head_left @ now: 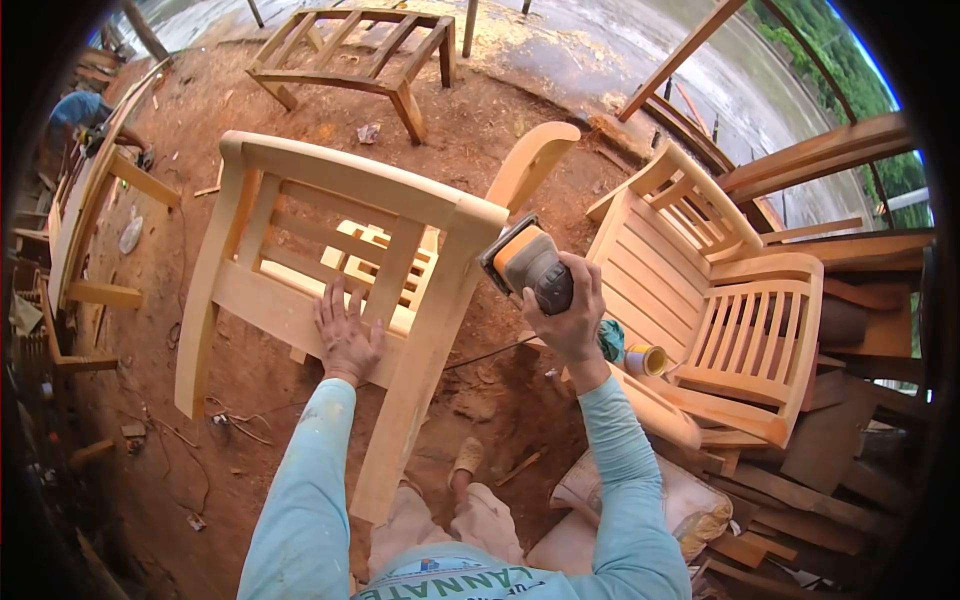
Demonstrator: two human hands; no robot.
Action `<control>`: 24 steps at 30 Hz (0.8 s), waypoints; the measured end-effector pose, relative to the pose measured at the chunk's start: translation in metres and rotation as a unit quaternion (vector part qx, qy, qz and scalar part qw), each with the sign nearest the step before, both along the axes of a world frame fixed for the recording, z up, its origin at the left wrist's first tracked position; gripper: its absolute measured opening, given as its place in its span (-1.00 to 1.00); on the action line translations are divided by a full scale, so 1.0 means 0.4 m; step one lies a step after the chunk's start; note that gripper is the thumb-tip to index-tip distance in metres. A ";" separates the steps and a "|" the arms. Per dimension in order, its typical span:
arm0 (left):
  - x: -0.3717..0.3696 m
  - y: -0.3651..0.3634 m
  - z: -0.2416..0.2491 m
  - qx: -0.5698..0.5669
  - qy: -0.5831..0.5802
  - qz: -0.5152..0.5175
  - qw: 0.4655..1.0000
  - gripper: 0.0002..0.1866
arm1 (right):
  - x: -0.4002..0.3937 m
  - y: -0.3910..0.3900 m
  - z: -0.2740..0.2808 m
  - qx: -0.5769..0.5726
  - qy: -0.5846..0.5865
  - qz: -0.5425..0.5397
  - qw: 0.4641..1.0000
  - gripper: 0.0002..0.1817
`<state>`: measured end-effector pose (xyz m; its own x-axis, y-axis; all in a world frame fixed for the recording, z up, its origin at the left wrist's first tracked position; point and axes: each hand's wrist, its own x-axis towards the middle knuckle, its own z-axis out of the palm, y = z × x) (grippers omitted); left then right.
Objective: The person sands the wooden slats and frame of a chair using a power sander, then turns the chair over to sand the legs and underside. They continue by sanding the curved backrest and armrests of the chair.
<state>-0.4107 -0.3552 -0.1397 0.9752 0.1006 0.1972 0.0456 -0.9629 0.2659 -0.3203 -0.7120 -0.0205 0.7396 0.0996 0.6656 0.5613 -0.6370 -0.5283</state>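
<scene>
An orange and black electric sander (pixel 532 265) is in my right hand (pixel 572 318), fingers wrapped round its dark body. Its sanding pad faces the right-hand post of a pale wooden chair (pixel 330 165), close beside the wood. My left hand (pixel 350 333) lies flat with fingers spread on the chair's lower rail, near the slats. The chair is tipped, so its legs point down towards me and a curved armrest (pixel 535 155) sticks out at the far right. A thin cord (pixel 490 352) runs below the sander.
A second slatted wooden chair (pixel 655 270) stands to the right, with a yellow-rimmed can (pixel 645 360) and green cloth (pixel 610 340) by it. White sacks (pixel 640 500) and stacked planks (pixel 830 500) lie lower right. A wooden frame (pixel 350 70) stands behind; a person (pixel 80 110) bends at far left.
</scene>
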 end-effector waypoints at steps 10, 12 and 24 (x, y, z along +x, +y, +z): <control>-0.002 -0.001 0.005 -0.002 -0.017 -0.004 1.000 -0.29 | 0.012 0.068 -0.045 0.042 0.019 -0.117 0.992 -0.22; 0.000 -0.001 0.004 0.002 -0.021 -0.005 1.000 -0.29 | 0.009 0.072 -0.054 0.047 0.022 -0.119 0.992 -0.22; -0.001 0.003 -0.003 0.004 -0.016 -0.006 1.000 -0.30 | -0.022 0.080 -0.069 0.066 0.059 -0.125 0.988 -0.24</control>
